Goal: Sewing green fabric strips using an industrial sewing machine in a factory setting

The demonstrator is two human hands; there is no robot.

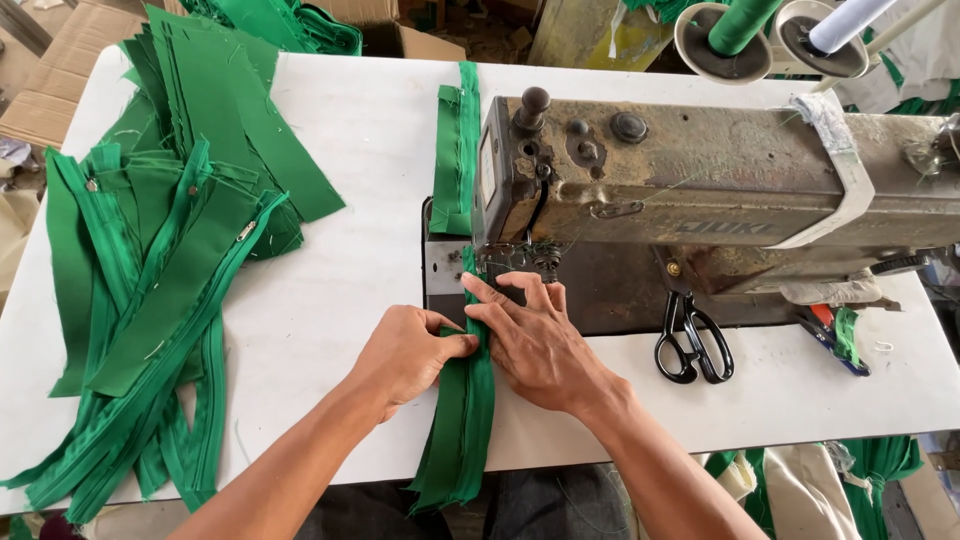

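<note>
Both hands are feeding the green strip (462, 420) under the needle: left hand (405, 355) pinching its edge, right hand (535, 340) pressing flat, fingers spread; steady guiding needed.

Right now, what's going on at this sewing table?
A person is feeding a long green fabric strip under the head of an old sewing machine. The left hand pinches the strip's edge; the right hand lies flat on it, fingers near the needle. The sewn part runs out behind the machine. A pile of green strips and zippers lies on the left of the white table, and black scissors rest at the right.
</note>
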